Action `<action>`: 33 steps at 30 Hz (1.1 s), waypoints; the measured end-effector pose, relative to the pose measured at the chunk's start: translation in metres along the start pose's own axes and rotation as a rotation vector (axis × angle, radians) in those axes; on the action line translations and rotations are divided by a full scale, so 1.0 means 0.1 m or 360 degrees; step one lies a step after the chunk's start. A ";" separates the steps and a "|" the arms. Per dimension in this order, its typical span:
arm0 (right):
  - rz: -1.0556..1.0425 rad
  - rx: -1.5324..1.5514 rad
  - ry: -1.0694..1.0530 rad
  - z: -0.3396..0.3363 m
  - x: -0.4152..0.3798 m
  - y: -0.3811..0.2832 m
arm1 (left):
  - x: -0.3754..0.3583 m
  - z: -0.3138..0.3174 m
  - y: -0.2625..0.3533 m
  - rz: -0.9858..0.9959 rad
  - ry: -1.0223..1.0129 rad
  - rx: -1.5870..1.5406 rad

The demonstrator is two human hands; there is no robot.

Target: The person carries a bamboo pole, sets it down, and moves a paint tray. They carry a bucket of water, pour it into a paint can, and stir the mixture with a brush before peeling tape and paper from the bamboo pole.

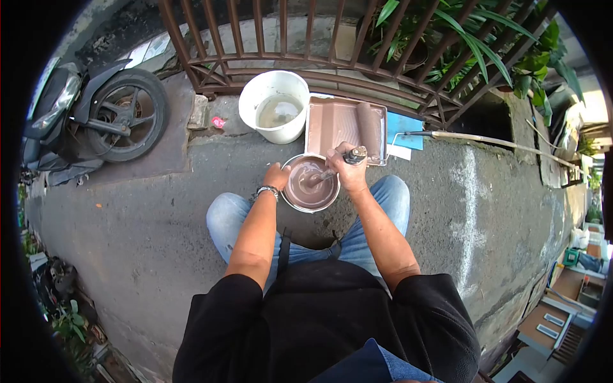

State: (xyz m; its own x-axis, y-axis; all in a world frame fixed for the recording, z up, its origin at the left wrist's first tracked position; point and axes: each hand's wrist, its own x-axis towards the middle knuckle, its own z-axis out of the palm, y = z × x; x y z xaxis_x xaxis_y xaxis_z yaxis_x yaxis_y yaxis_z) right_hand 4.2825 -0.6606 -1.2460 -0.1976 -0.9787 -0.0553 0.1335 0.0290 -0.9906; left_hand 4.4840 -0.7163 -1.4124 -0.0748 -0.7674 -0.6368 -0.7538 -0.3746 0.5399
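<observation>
Brown paint (297, 191) fills most of a round paint bucket (311, 210) on the ground between my knees. My left hand (276, 176) is closed on the bucket's left rim, with a bracelet at the wrist. In my right hand (348, 172), fingers wrapped round it, is a paint-smeared stirring stick (324, 175); its dark upper part sticks out above the fist. The stick's lower end dips into the paint, where swirls show. Just beyond stands a paint tray (329, 121) coated in brown, with a paint roller (368, 126) lying along its right side.
A white bucket (278, 133) with cloudy liquid stands left of the tray. A blue sheet (408, 122) and a long pole (498, 141) lie to the right. Behind is a brown metal fence (306, 71) with plants. A motorcycle (96, 121) is parked at the left.
</observation>
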 end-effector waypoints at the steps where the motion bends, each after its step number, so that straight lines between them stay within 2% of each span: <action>1: 0.0019 0.0043 0.0077 -0.08 0.01 0.20 | -0.09 -0.05 0.04 -0.0001 0.0014 0.0029; 2: 0.0034 0.0085 0.0168 -0.16 -0.01 0.38 | 0.05 0.09 -0.14 0.0060 0.0148 -0.0064; 3: 0.0192 -0.0001 0.0249 -0.19 -0.04 0.48 | -0.15 -0.06 0.03 0.0126 0.0098 0.0125; 4: 0.0081 -0.0069 0.0314 -0.29 -0.03 0.68 | -0.36 -0.18 0.25 0.0042 -0.0027 -0.0003; 5: 0.0173 0.0175 0.0535 -0.35 0.01 0.75 | -0.37 -0.11 0.25 0.0120 0.0124 -0.0049; 6: 0.0123 0.0195 0.0622 -0.44 0.07 0.69 | 0.07 0.09 -0.11 0.0104 0.0090 -0.0081; 7: 0.0080 0.0139 0.0568 -0.57 0.10 0.76 | -0.09 0.06 0.01 0.0205 0.0144 -0.0073; 8: 0.0103 0.0116 0.0484 -0.67 0.04 0.63 | 0.28 0.18 -0.32 0.0173 0.0039 -0.0137; 9: 0.0144 0.0110 0.0360 -0.69 -0.06 0.48 | 0.18 0.13 -0.22 0.0100 -0.0014 -0.0152; 11: 0.0085 -0.0275 0.0519 -0.72 -0.29 0.41 | 0.23 0.16 -0.31 0.0236 0.0092 -0.0152; 14: 0.0221 -0.0165 0.0769 -0.72 -0.57 0.63 | 0.20 0.18 -0.28 0.0022 0.0042 -0.0613; 15: 0.0243 -0.0127 0.0825 -0.73 -0.65 0.62 | 0.23 0.17 -0.27 0.0072 0.0004 -0.0610; 17: 0.0090 -0.0048 0.0496 -0.63 -0.90 0.74 | 0.32 0.15 -0.34 0.0154 -0.0075 -0.0592; 19: -0.0460 -0.0910 0.0024 -0.48 -1.14 0.55 | 0.34 0.15 -0.31 0.0161 -0.0028 -0.0523; 21: -0.0327 -0.1056 -0.0351 -0.32 -1.28 0.47 | 0.27 0.17 -0.31 0.0163 -0.0013 -0.0474; 24: -0.0342 -0.1009 -0.0361 -0.23 -1.42 0.77 | 0.40 0.20 -0.38 0.0189 0.0026 -0.0475; 27: 0.0067 -0.0797 0.0076 -0.21 -1.55 0.90 | 0.25 0.12 -0.23 0.0191 -0.0032 -0.0366; 28: 0.0017 -0.0879 0.0204 -0.25 -1.52 1.01 | 0.30 0.14 -0.28 0.0198 -0.0030 -0.0360; 31: 0.0421 0.0230 0.0259 -0.24 -1.50 1.04 | 0.30 0.17 -0.33 0.0211 0.0061 -0.0264; 32: 0.0512 0.0105 0.0225 -0.23 -1.51 1.00 | 0.25 0.19 -0.34 0.0219 0.0139 -0.0167; 33: 0.0590 0.0261 0.0150 -0.22 -1.52 0.99 | 0.17 0.18 -0.29 0.0231 0.0218 -0.0070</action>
State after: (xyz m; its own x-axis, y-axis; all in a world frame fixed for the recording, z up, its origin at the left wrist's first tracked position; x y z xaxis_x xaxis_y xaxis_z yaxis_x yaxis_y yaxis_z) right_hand 4.3048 -0.5043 -1.3379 -0.1939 -0.8851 -0.4230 0.3634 0.3357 -0.8690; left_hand 4.4928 -0.7090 -1.4485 -0.0890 -0.8775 -0.4712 -0.7122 -0.2747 0.6460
